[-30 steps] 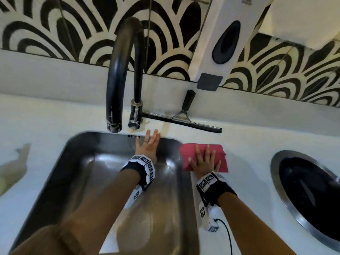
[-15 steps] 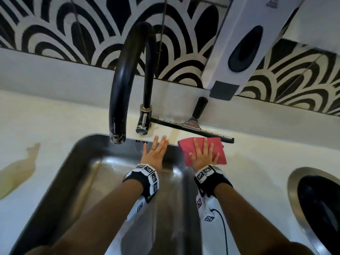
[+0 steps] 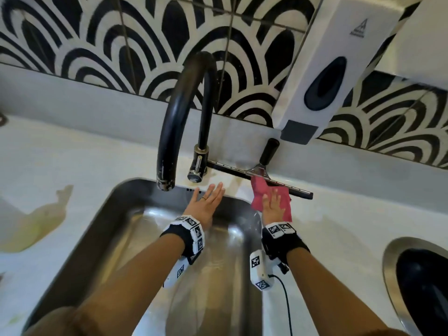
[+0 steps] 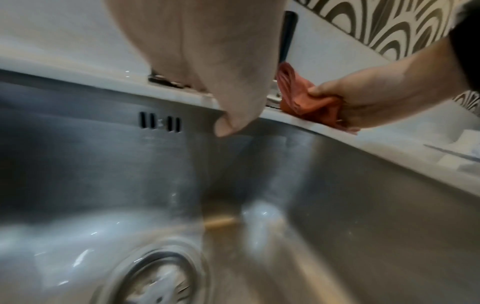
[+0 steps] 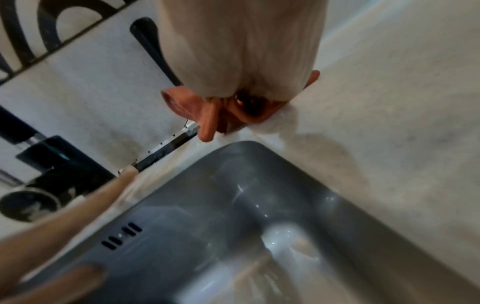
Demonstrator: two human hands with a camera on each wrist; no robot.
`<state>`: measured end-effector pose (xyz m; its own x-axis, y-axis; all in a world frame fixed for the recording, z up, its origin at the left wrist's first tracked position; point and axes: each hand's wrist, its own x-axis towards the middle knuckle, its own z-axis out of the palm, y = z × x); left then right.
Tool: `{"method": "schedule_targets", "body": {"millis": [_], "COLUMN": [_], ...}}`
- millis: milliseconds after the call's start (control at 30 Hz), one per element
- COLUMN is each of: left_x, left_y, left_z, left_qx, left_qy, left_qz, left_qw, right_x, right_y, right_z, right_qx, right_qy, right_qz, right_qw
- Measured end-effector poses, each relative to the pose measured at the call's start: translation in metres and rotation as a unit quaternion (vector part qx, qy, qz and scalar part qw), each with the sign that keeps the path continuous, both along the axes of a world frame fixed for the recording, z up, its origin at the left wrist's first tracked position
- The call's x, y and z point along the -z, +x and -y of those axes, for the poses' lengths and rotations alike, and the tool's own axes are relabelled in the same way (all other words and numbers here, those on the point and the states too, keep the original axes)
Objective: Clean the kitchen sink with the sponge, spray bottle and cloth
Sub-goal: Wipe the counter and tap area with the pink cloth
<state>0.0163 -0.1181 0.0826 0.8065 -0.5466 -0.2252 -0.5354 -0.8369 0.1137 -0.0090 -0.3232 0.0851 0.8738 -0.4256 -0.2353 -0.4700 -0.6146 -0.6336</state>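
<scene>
The steel sink (image 3: 116, 214) lies below me under a black faucet (image 3: 179, 117). My left hand (image 3: 208, 200) rests flat, fingers straight, on the white rim behind the basin; its thumb (image 4: 226, 127) hangs over the sink's back wall. My right hand (image 3: 274, 202) holds the red cloth (image 3: 258, 190) on the counter at the sink's back right corner. The cloth (image 4: 306, 102) is bunched, pinched under the thumb, and touches the squeegee (image 3: 266, 154). No sponge or spray bottle is in view.
A soap dispenser (image 3: 327, 81) hangs on the patterned tile wall above the squeegee. A round steel-rimmed opening (image 3: 388, 263) is set in the counter at right. A blurred yellowish object (image 3: 36, 226) lies on the counter at left. The drain (image 4: 155, 273) sits in the basin floor.
My right hand has slid the red cloth back toward the squeegee, and the cloth went from flat to bunched. The left hand stays on the rim.
</scene>
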Motion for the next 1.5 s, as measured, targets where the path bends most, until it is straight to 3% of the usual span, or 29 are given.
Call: {"method": "schedule_targets", "body": {"millis": [100,167,300,400,533,600,767,1067,1133,1200,1267,1300,1367,1500], "left_x": [-0.007,-0.010,-0.047,-0.062,-0.039,-0.031,0.003,0.006,0.007,0.007,0.007,0.006,0.006,-0.003], "left_y": [0.002,0.011,0.014,0.026,0.044,0.044,0.057,0.061,0.061,0.062,0.064,0.064,0.064,0.066], "left_z": [-0.033,-0.063,-0.094,-0.099,-0.103,-0.100,-0.109,-0.112,-0.113,-0.114,-0.114,-0.114,-0.115,-0.119], "left_qx": [0.051,0.045,-0.090,-0.122,-0.136,-0.146,-0.125,-0.114,-0.105,-0.097,-0.093,-0.091,-0.088,-0.072], "left_qy": [-0.004,0.004,-0.038,-0.022,0.092,0.088,0.053,0.053,0.052,0.050,0.048,0.047,0.049,0.045], "left_qz": [0.027,-0.002,0.004,0.022,-0.010,-0.040,0.002,0.000,0.001,0.004,0.005,0.005,0.004,-0.009], "left_qw": [0.998,0.999,0.995,0.992,0.986,0.985,0.991,0.992,0.993,0.994,0.995,0.995,0.995,0.996], "right_x": [0.006,0.006,0.008,0.008,0.007,0.007,0.008,-0.002,-0.006,-0.007,0.006,0.011,0.017,0.023], "right_y": [0.005,0.008,0.012,0.017,0.026,0.031,0.041,0.053,0.052,0.054,0.058,0.059,0.056,0.053], "right_z": [-0.007,-0.013,-0.025,-0.033,-0.048,-0.058,-0.084,-0.124,-0.134,-0.141,-0.146,-0.149,-0.154,-0.172], "right_qx": [-0.016,-0.011,-0.003,0.000,-0.016,-0.029,-0.049,-0.118,-0.138,-0.123,-0.095,-0.102,-0.094,-0.075], "right_qy": [-0.082,-0.108,-0.144,-0.160,-0.165,-0.173,-0.175,-0.164,-0.089,0.037,0.014,-0.025,-0.096,-0.100], "right_qz": [-0.047,-0.066,-0.085,-0.086,-0.089,-0.089,-0.075,-0.083,-0.078,0.000,0.010,-0.029,-0.006,-0.004], "right_qw": [0.995,0.992,0.986,0.983,0.982,0.980,0.980,0.976,0.983,0.992,0.995,0.994,0.991,0.992]}}
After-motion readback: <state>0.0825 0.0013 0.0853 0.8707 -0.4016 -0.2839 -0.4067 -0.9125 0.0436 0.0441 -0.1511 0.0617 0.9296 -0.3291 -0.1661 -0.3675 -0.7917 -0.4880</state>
